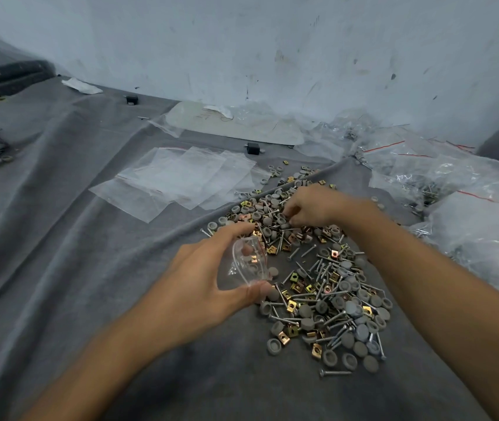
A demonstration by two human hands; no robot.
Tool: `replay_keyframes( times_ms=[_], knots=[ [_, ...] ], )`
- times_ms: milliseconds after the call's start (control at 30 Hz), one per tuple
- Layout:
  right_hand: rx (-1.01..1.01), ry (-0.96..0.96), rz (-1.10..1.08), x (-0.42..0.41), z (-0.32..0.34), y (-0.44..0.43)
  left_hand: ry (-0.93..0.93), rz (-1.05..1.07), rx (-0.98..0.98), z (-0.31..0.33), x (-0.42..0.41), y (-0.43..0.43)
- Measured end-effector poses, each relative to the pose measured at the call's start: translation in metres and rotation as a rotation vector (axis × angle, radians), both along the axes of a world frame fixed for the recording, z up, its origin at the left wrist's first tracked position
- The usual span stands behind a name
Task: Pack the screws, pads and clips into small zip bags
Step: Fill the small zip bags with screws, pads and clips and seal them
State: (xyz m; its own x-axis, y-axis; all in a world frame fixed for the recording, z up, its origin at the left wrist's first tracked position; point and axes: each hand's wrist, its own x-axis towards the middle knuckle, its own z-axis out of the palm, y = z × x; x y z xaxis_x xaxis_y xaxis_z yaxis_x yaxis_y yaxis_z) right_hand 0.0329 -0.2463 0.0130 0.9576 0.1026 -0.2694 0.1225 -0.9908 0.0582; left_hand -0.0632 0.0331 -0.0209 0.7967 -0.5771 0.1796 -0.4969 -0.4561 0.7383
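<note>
Left hand [208, 278] gripping small zip bag [249, 262] beside pile of screws, pads and clips [330, 293] on grey cloth [75, 268], right hand [312, 208] fingers curled into pile, grasp indiscernible, empty zip bags [178, 180] flat beyond.

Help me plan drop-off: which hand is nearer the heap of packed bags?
Right. The right hand works the loose pile just left of the heap; the left hand, holding a small bag, is farther left.

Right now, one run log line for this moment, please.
left grip holds zip bag | right grip reaches into parts pile | spare bags flat
</note>
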Motion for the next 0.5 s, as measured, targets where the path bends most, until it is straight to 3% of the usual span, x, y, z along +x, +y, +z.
replay_keyframes(
  times_ms=[100, 200, 367, 500],
  knots=[
    [-0.043, -0.019, 0.030, -0.003, -0.001, 0.002, -0.007, 0.001, -0.005, -0.001, 0.001, 0.001],
    [0.019, -0.042, -0.009, -0.005, -0.005, 0.000, -0.010, -0.005, -0.004, -0.002, 0.000, 0.001],
    [0.131, 0.095, -0.098, -0.008, -0.006, -0.004, 0.000, -0.005, 0.001, -0.002, 0.002, 0.000],
    [0.195, 0.060, -0.105, -0.013, -0.007, -0.004, -0.004, -0.003, -0.005, -0.002, 0.002, 0.000]
  ],
)
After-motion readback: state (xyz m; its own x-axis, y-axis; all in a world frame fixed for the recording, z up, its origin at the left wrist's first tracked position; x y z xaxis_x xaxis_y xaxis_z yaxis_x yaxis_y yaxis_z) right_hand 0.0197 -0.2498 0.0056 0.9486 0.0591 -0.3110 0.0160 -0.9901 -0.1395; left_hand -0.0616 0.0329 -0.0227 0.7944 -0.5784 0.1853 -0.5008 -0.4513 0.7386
